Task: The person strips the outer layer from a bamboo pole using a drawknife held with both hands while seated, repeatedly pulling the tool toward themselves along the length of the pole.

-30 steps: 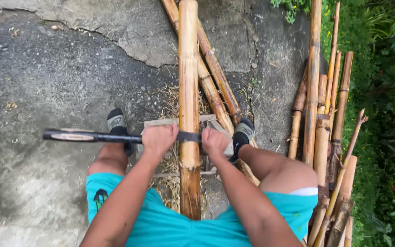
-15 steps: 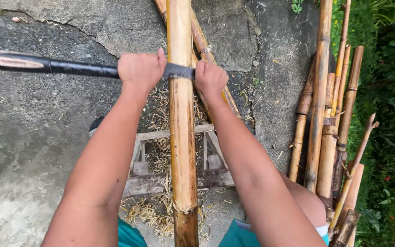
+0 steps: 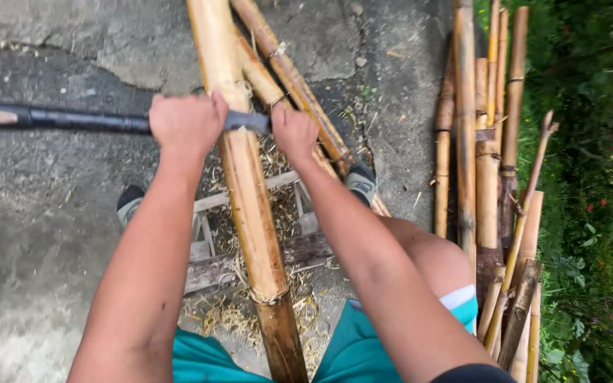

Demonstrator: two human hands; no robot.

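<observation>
Between the two hands a thick bamboo pole (image 3: 246,191) runs lengthwise away from the person, its near end passing down between the knees and its far end leaving the top of the view. Across it lies a long dark blade (image 3: 108,120), a draw-knife kind of tool. The left hand (image 3: 187,124) is closed in a fist around the blade's handle just left of the pole, and the dark shaft goes on far to the left of that fist to the edge of the view. The right hand (image 3: 294,133) is clamped over the blade's other end just right of the pole, knuckles up. Both hands sit level with each other, the pole touching or nearly touching each.

Below the hands, under the pole, stands a low wooden frame (image 3: 250,234) of grey slats, open like a crate; pale bamboo shavings (image 3: 278,159) lie in and around it. Two thinner bamboo poles (image 3: 299,89) lie slanted on the ground just beyond the right hand. Under each forearm a dark shoe (image 3: 130,202) shows on the cracked concrete ground (image 3: 44,234), the other shoe (image 3: 360,183) right of the frame. Well to the right of the right hand a bundle of bamboo stalks (image 3: 487,142) lies beside green plants (image 3: 590,177)
</observation>
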